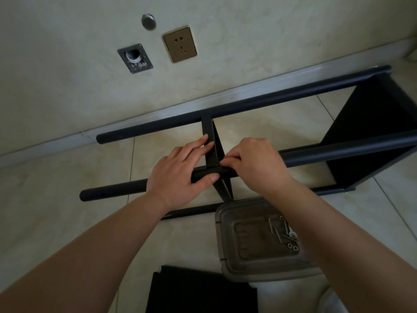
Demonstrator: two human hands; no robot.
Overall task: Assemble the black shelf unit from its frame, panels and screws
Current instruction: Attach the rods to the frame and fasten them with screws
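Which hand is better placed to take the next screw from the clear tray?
Probably the right hand: the clear tray lies under its forearm, screws on that side. The left hand grips the near tube, steadying it.

Dim, soft indoor light with a greenish-grey cast — no hard shadows, only faint shade under the black frame tubes (248,105) on the floor tiles (259,132). Wide-angle bending curves the skirting (158,109). The forearms at the bottom edge look soft — slightly blurred.

Matt black metal frame tubes (248,105), clear glossy plastic tray (225,245) w/ shiny metal screws (284,233), smooth glossy floor tiles (67,199).
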